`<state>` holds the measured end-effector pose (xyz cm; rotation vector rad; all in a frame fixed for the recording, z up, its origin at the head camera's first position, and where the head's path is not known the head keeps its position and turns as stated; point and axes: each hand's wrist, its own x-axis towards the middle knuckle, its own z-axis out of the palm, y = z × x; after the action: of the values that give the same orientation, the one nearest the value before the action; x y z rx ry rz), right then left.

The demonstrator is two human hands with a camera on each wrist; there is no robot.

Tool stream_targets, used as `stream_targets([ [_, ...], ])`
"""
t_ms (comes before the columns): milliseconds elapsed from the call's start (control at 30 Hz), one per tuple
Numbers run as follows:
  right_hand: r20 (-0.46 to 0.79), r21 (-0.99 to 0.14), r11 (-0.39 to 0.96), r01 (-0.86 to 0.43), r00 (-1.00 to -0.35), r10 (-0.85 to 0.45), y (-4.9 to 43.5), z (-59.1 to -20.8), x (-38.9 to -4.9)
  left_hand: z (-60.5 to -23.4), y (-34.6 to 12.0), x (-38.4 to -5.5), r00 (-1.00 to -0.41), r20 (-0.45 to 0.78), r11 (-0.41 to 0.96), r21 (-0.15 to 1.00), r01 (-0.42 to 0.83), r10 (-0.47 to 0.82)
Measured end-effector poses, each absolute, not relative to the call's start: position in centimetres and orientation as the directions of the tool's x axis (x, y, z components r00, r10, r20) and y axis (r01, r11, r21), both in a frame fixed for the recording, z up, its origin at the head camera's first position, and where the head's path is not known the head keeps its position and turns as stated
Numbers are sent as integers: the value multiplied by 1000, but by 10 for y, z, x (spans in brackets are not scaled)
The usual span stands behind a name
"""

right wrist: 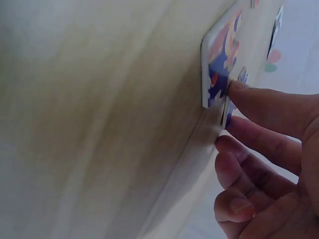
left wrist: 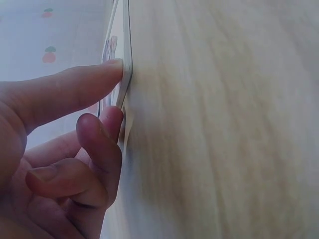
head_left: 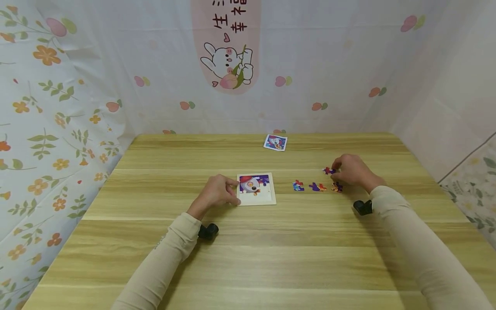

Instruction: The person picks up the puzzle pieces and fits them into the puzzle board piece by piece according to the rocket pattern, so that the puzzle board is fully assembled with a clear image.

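Observation:
A square jigsaw tray [head_left: 256,200] with a white frame lies mid-table, partly filled with a cartoon picture; its lower part is bare. My left hand [head_left: 218,190] holds the tray at its left edge, thumb by the near corner and a finger farther up. Over at the right, my right hand [head_left: 353,171] pinches a loose puzzle piece [head_left: 328,171] between thumb and forefinger, low over the table. Just below that hand lies another puzzle piece [head_left: 337,187]. A purple-and-orange piece [head_left: 317,187] and a blue-and-red piece [head_left: 298,185] lie between it and the tray.
A small picture card [head_left: 275,142] lies near the table's back edge. The wooden table [head_left: 248,258] meets patterned cloth [head_left: 162,86] at the back and sides. A black wrist camera [head_left: 208,231] sits at the left cuff, another [head_left: 363,207] at the right.

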<state>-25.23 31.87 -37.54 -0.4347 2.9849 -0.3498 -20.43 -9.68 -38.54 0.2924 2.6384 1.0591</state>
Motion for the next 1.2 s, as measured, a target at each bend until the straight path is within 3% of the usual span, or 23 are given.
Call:
stream_targets([
  [500, -26, -411, 881, -234, -963, -268, 320, -378, -256, -385, -96, -205, -939, -188, 711, 699, 78, 287],
  [833, -88, -664, 736, -131, -964, -251, 297, -371, -252, -384, -96, -204, -940, -189, 710, 700, 73, 283],
  [1200, -116, -711, 685, -159, -934, -337, 256, -372, -252, -384, -96, -204, -942, -194, 712, 699, 62, 273],
])
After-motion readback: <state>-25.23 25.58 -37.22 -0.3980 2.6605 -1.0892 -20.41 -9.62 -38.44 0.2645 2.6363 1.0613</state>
